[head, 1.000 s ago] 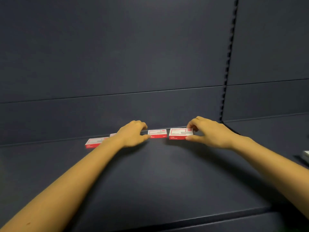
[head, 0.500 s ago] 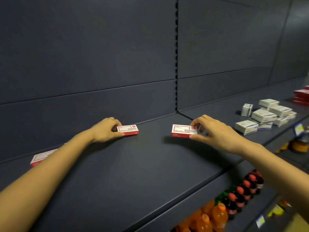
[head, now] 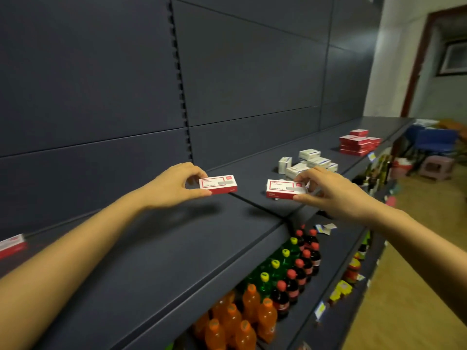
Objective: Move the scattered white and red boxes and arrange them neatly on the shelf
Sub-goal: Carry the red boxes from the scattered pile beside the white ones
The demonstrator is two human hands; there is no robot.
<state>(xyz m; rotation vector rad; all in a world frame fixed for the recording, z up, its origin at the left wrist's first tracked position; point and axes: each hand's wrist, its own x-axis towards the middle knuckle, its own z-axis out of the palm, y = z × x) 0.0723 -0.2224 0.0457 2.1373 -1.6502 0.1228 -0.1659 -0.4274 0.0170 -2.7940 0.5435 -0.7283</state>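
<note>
At the shelf (head: 164,248), the left grip (head: 174,186) pinches the left box (head: 218,184) and the right grip (head: 336,195) the right box (head: 284,189), each by an end (likely light, stiff card; a thumb-and-finger hold suffices).

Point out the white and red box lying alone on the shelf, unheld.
The box at the far left edge of the view, partly cut off. The left hand and right hand each hold one; the rest form the stack far right.

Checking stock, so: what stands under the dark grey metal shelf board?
Rows of drinks: orange bottles nearest, green bottles with yellow caps and dark bottles with red caps farther along. The dark grey metal shelf board covers whatever stands further back.
</note>
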